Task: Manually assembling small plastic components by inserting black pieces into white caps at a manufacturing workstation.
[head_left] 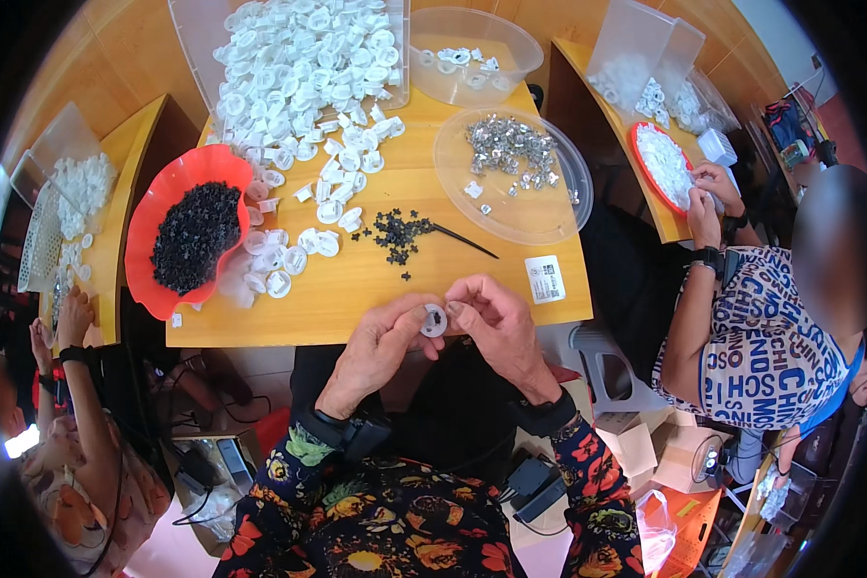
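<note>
My left hand (383, 339) is closed on a round white plastic piece (434, 322) with a small black part in its middle, just off the table's front edge. My right hand (496, 323) meets it from the other side, its thumb and forefinger pinched together by the piece's rim. Whatever is between those fingertips is too small to make out. Beyond my hands lies a loose pile of small black cross-shaped parts (397, 234), with a thin black stick (465, 241) beside it. Several more white plastic pieces (328, 188) are scattered to the left of the pile.
A red scalloped bowl (144, 260) of black parts stands left. Behind is a clear bin (403, 58) heaped with white pieces. A clear round lid (549, 217) bears small metal parts, near a clear tub (520, 48). Co-workers sit at both sides; a grey stool (612, 371) stands right.
</note>
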Demonstrator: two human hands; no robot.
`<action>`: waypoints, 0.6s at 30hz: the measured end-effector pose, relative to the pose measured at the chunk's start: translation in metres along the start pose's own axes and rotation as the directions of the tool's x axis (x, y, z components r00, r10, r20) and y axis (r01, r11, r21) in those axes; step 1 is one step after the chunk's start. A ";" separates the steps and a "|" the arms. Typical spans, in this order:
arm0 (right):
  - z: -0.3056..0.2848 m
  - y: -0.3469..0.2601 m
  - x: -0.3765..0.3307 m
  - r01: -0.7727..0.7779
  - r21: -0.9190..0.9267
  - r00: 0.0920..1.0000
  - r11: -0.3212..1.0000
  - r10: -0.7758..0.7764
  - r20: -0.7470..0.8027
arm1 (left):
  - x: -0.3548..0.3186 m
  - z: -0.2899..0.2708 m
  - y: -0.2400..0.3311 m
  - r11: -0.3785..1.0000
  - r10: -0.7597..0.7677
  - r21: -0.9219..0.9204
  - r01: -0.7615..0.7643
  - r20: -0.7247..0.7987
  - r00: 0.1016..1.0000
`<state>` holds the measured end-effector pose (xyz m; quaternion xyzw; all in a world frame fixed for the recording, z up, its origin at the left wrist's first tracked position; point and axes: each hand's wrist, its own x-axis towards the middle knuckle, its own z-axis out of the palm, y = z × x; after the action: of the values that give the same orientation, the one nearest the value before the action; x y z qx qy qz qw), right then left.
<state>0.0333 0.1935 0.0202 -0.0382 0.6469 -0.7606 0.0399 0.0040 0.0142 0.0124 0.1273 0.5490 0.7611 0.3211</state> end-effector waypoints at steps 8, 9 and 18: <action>0.005 -0.004 0.003 0.030 -0.011 0.998 0.999 -0.030 0.048 | 0.001 0.005 0.004 0.994 0.089 -0.061 -0.093 -0.065 0.994; 0.004 -0.002 0.003 0.017 0.034 0.999 0.999 -0.018 0.045 | 0.002 0.004 0.005 0.993 0.090 -0.065 -0.095 -0.066 0.994; -0.007 -0.007 0.009 -0.067 0.031 0.998 0.997 0.066 0.024 | 0.002 0.020 0.023 0.799 0.435 0.462 -0.385 -0.004 0.900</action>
<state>0.0238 0.2006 0.0256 -0.0247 0.6353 -0.7684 0.0731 0.0054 0.0258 0.0407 0.2718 0.6860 0.6702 0.0796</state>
